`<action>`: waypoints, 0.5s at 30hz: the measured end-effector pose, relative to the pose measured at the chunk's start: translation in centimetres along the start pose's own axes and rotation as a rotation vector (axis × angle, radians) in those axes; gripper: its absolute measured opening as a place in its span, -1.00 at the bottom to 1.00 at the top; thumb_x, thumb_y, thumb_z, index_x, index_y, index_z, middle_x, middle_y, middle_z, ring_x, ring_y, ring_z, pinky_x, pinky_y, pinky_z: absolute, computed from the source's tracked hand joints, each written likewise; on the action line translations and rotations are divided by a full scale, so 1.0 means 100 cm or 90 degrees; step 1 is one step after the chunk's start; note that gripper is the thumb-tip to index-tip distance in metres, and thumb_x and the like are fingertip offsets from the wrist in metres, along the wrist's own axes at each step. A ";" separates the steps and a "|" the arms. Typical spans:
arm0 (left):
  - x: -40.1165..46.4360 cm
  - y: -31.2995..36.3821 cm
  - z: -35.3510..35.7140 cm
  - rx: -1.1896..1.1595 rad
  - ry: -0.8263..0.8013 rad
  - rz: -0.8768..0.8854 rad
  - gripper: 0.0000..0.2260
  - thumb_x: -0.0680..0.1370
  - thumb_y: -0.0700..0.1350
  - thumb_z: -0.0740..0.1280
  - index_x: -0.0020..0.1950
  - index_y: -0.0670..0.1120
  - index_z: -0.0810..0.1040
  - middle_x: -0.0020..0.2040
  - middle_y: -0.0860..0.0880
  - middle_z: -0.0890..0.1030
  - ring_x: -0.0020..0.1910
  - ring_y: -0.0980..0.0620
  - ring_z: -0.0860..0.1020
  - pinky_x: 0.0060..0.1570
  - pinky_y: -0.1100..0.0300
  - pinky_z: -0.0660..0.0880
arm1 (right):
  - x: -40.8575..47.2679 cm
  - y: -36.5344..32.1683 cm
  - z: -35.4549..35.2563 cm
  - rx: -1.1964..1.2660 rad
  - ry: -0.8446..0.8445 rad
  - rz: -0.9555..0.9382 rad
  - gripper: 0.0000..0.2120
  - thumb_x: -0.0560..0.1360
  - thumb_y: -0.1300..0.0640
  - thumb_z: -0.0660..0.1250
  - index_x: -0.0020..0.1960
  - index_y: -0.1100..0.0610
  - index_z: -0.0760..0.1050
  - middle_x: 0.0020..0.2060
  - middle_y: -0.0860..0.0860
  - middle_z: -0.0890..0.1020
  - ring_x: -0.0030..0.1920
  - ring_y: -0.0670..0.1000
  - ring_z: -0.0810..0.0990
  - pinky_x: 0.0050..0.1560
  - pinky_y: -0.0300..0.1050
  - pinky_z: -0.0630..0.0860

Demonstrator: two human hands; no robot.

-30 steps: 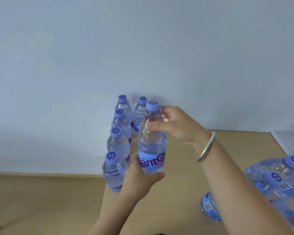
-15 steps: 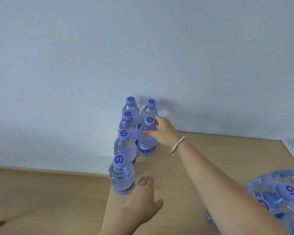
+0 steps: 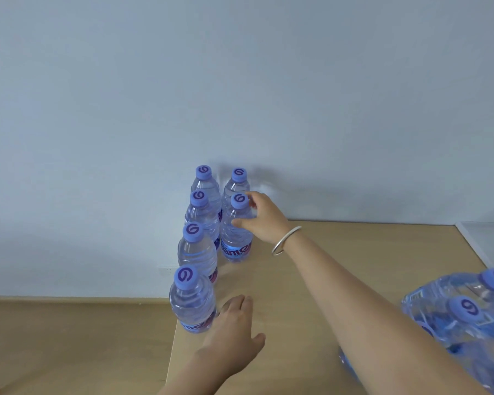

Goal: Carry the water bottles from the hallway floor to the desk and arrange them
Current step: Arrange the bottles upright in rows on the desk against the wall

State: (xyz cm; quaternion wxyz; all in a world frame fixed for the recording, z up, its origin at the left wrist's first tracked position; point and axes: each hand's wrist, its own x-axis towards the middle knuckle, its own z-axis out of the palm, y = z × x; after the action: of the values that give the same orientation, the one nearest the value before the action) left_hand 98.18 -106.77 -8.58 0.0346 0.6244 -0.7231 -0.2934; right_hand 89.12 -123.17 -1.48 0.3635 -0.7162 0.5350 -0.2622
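- The right hand [image 3: 264,218] reaches forward and curls round the neck and shoulder of 1 upright bottle [image 3: 236,235], its thumb across the front below the purple cap.
- That held bottle stands on the wooden surface [image 3: 340,266], second in a short row of 2; the rear bottle [image 3: 236,185] is just beyond the right hand's fingers, near the wall [image 3: 240,81].
- Just left of the right hand, a row of 4 bottles [image 3: 196,249] runs from the wall toward the person along the surface's left edge.
- The left hand [image 3: 234,334] hovers low over the surface, fingers straight and loose, holding nothing; its fingertips are just beside the nearest bottle [image 3: 191,303] of that row.
- A silver bangle [image 3: 284,242] circles the right wrist.
- Right of the right forearm lies a plastic-wrapped pack of bottles [image 3: 465,320].
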 end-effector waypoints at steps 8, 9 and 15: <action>0.005 0.019 0.000 0.032 -0.041 0.041 -0.39 0.52 0.07 0.23 0.49 -0.12 0.10 0.47 -0.03 0.20 0.45 -0.01 0.17 0.39 0.17 0.17 | -0.119 0.002 -0.052 0.142 0.197 0.013 -0.86 0.43 0.19 0.42 -0.03 0.03 0.56 -0.19 -0.12 0.60 -0.14 -0.14 0.55 -0.05 -0.34 0.44; 0.006 0.023 0.003 0.038 -0.049 0.050 -0.40 0.53 0.07 0.22 0.49 -0.12 0.11 0.47 -0.04 0.20 0.44 -0.01 0.18 0.38 0.17 0.17 | -0.140 0.003 -0.066 0.152 0.244 0.007 -0.87 0.43 0.21 0.41 -0.15 -0.02 0.57 -0.29 -0.15 0.62 -0.22 -0.17 0.56 -0.13 -0.38 0.46; 0.012 0.053 0.019 0.060 -0.115 0.119 -0.36 0.52 0.09 0.23 0.50 -0.11 0.08 0.49 -0.04 0.19 0.45 -0.02 0.18 0.40 0.19 0.15 | -0.229 0.029 -0.131 -0.105 0.246 0.269 -0.66 0.34 -0.06 0.46 0.05 0.00 0.48 -0.06 -0.14 0.53 -0.04 -0.14 0.49 -0.06 -0.38 0.35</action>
State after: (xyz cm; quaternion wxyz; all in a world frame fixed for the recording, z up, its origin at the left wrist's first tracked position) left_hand 92.45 -106.87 -8.07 -0.0326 0.5265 -0.7912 -0.3095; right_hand 70.80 -104.86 4.38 0.2420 -0.5528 0.7511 -0.2677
